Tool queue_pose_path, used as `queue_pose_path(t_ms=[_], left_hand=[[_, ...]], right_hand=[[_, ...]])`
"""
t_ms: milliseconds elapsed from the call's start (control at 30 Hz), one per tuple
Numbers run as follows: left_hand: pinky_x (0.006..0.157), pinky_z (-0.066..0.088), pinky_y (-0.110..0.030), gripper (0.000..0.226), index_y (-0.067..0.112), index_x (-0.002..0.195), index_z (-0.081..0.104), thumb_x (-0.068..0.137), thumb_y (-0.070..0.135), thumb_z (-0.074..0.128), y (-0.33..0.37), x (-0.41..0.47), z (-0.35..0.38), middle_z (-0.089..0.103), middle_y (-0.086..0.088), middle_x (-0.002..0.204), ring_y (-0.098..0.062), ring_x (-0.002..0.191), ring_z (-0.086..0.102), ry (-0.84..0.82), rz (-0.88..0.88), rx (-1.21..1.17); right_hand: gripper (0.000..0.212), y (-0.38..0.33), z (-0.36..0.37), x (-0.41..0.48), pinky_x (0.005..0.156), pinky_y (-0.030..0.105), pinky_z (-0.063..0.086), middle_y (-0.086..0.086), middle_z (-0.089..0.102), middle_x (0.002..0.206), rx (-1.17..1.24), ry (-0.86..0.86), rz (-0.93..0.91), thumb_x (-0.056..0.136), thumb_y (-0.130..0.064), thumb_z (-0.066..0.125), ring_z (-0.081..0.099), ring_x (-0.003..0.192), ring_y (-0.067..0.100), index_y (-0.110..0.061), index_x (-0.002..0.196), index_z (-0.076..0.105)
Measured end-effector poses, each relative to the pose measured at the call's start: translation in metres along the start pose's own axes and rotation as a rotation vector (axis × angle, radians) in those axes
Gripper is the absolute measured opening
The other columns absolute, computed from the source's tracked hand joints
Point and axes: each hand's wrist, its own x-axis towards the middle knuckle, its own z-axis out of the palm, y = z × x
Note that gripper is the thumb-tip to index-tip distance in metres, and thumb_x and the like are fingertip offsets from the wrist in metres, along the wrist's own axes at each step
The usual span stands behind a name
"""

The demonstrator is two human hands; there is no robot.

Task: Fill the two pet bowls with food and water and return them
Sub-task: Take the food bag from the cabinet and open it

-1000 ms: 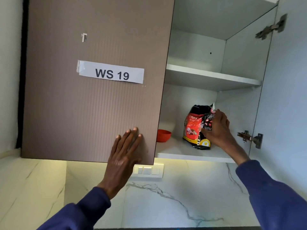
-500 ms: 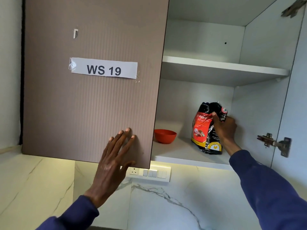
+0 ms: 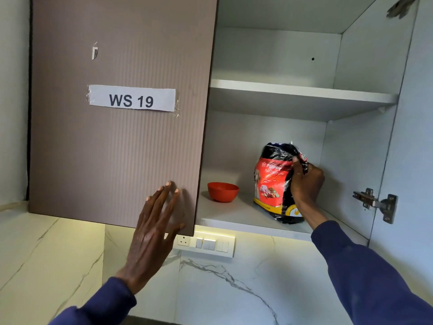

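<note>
Overhead, right hand [image 3: 307, 181] pinches the bag [image 3: 271, 184] by its crumpled top, left hand [image 3: 152, 233] flat against the door [image 3: 117, 148]; slack plastic could slip, spilling food.

Free lower shelf [image 3: 244, 215] between red bowl [image 3: 222, 191] and food bag [image 3: 273, 184]

The right hand [image 3: 305, 184] covers the right side of the black and red plastic pet food bag [image 3: 271, 181]; the print under "PUPPY" is too small to read. The inside of the round red plastic bowl [image 3: 222, 192] cannot be seen from below. The upper metal hinge [image 3: 400, 7] is blurred and cut by the top edge.
</note>
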Motion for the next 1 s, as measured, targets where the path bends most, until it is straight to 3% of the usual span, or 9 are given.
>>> queue_pose_path(t_ms=[133, 233, 300, 433, 600, 700, 800, 867, 1000], left_hand=[[0.115, 0.035, -0.063, 0.078, 0.008, 0.157, 0.028, 0.092, 0.032, 0.062, 0.006, 0.004, 0.002, 0.016, -0.012, 0.169, -0.030, 0.156, 0.018, 0.021, 0.003, -0.012], [0.109, 0.041, -0.066, 0.098, 0.009, 0.157, 0.029, 0.077, 0.017, 0.085, 0.005, 0.007, 0.001, 0.018, -0.012, 0.168, -0.033, 0.154, 0.021, 0.020, 0.012, -0.007], [0.108, 0.043, -0.063, 0.107, 0.011, 0.156, 0.028, 0.070, 0.018, 0.090, 0.005, 0.009, 0.000, 0.020, -0.013, 0.168, -0.034, 0.153, 0.025, 0.015, 0.003, -0.026], [0.113, 0.041, -0.056, 0.104, 0.011, 0.156, 0.030, 0.072, 0.023, 0.090, 0.004, 0.013, -0.008, 0.020, -0.012, 0.168, -0.031, 0.154, 0.023, -0.002, 0.014, -0.050], [0.116, 0.041, -0.049, 0.090, 0.011, 0.158, 0.030, 0.084, 0.024, 0.080, 0.006, 0.015, -0.020, 0.026, -0.003, 0.167, -0.022, 0.153, 0.026, -0.015, -0.021, -0.144], [0.116, 0.040, -0.034, 0.073, 0.020, 0.156, 0.035, 0.093, 0.026, 0.072, 0.018, 0.015, -0.034, 0.039, 0.007, 0.158, -0.009, 0.147, 0.034, 0.010, -0.148, -0.352], [0.108, 0.047, -0.035, 0.053, 0.029, 0.149, 0.044, 0.099, 0.037, 0.060, 0.034, 0.012, -0.052, 0.054, 0.017, 0.145, -0.004, 0.135, 0.051, -0.018, -0.358, -0.698], [0.105, 0.049, -0.038, 0.052, 0.029, 0.148, 0.046, 0.098, 0.043, 0.052, 0.039, 0.007, -0.064, 0.061, 0.011, 0.140, -0.009, 0.131, 0.057, -0.111, -0.452, -0.946], [0.108, 0.049, -0.046, 0.050, 0.022, 0.141, 0.053, 0.099, 0.047, 0.045, 0.043, -0.007, -0.080, 0.068, -0.002, 0.134, -0.021, 0.125, 0.064, -0.318, -0.591, -1.231]], right_hand=[[0.056, -0.010, -0.006, -0.006, 0.045, 0.025, 0.020, -0.007, 0.031, 0.048, 0.163, 0.012, 0.040, 0.098, -0.032, 0.068, 0.025, 0.043, 0.003, -0.023, 0.053, 0.035], [0.054, -0.019, -0.012, -0.013, 0.045, 0.026, 0.023, -0.007, 0.035, 0.049, 0.249, 0.007, 0.066, 0.097, -0.032, 0.069, 0.029, 0.040, 0.002, -0.022, 0.054, 0.038], [0.050, -0.027, -0.018, -0.017, 0.045, 0.025, 0.026, -0.014, 0.042, 0.047, 0.292, 0.007, 0.087, 0.097, -0.034, 0.069, 0.033, 0.042, 0.000, -0.022, 0.056, 0.042], [0.046, -0.051, -0.023, -0.034, 0.048, 0.021, 0.036, -0.020, 0.053, 0.044, 0.443, -0.014, 0.130, 0.096, -0.034, 0.070, 0.041, 0.046, -0.006, -0.024, 0.054, 0.056], [0.033, -0.080, -0.031, -0.063, 0.060, 0.032, 0.052, -0.010, 0.067, 0.059, 0.642, -0.093, 0.214, 0.092, -0.037, 0.074, 0.059, 0.054, 0.009, -0.017, 0.067, 0.066], [0.030, -0.097, -0.034, -0.083, 0.063, 0.038, 0.054, 0.004, 0.069, 0.069, 0.701, -0.126, 0.251, 0.091, -0.034, 0.076, 0.062, 0.062, 0.018, -0.011, 0.075, 0.066], [0.027, -0.112, -0.033, -0.109, 0.062, 0.034, 0.057, 0.008, 0.072, 0.070, 0.723, -0.186, 0.315, 0.092, -0.029, 0.074, 0.065, 0.060, 0.019, -0.007, 0.076, 0.069], [0.026, -0.117, -0.032, -0.131, 0.056, 0.027, 0.056, 0.003, 0.073, 0.065, 0.726, -0.218, 0.353, 0.093, -0.027, 0.072, 0.064, 0.053, 0.014, -0.008, 0.076, 0.070], [0.024, -0.120, -0.021, -0.173, 0.059, 0.026, 0.056, 0.005, 0.075, 0.071, 0.734, -0.261, 0.408, 0.095, -0.024, 0.070, 0.064, 0.059, 0.014, -0.004, 0.082, 0.074]])
